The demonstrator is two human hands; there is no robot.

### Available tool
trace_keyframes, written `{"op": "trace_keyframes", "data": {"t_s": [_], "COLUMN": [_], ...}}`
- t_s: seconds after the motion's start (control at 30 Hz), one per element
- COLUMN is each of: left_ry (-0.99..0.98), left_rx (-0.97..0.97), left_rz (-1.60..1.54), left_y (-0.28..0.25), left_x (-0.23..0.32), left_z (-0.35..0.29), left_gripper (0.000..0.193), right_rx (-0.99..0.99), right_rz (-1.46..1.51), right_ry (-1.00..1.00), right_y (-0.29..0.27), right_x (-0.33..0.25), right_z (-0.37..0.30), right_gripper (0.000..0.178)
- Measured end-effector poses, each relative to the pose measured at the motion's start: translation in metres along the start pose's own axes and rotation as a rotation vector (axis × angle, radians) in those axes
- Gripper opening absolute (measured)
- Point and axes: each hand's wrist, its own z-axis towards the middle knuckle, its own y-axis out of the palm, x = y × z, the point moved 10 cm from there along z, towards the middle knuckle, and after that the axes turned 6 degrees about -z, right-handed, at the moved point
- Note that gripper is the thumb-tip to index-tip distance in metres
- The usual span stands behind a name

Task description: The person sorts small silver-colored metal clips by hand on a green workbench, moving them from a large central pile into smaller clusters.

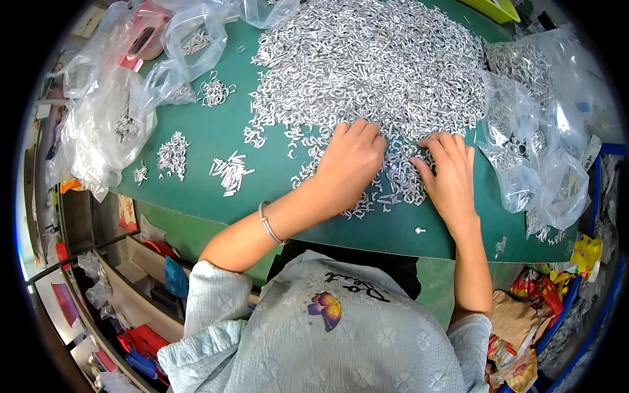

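A big heap of small silver metal hooks (373, 59) covers the far half of a green table (216, 134). My left hand (347, 164) lies palm down on the near edge of the heap, fingers together over loose pieces. My right hand (449, 173) rests beside it, fingers spread on the same scattered pieces. Whether either hand pinches a piece is hidden under the palms. A silver bangle (268, 226) sits on my left wrist.
Small sorted piles (172, 155) and a bundle of straight pieces (230, 173) lie at the left. Clear plastic bags with hooks sit at the left (105, 128) and right (544, 157). A lone screw (420, 230) lies near the front edge. Cluttered shelves stand below left.
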Motion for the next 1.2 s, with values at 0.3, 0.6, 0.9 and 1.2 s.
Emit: {"op": "trace_keyframes", "data": {"t_s": [0.3,0.6,0.9,1.2], "left_ry": [-0.093,-0.201,-0.216,-0.27], "left_rx": [0.193,0.252,0.378,0.438], "left_rz": [-0.325,-0.387,-0.327,-0.334], "left_y": [-0.026,-0.026,-0.028,-0.037], "left_x": [0.009,0.004,-0.013,-0.014], "left_z": [-0.015,-0.034,-0.028,-0.03], "left_gripper": [0.027,0.026,0.023,0.019], "right_rx": [-0.072,0.024,-0.112,-0.16], "right_rz": [0.091,0.266,0.552,0.333], "right_ry": [-0.076,-0.052,0.403,0.255], "right_y": [0.0,-0.012,-0.017,-0.035], "right_x": [-0.009,0.005,0.06,0.06], "right_z": [0.006,0.001,-0.063,-0.088], "right_gripper": [0.017,0.014,0.014,0.011]}}
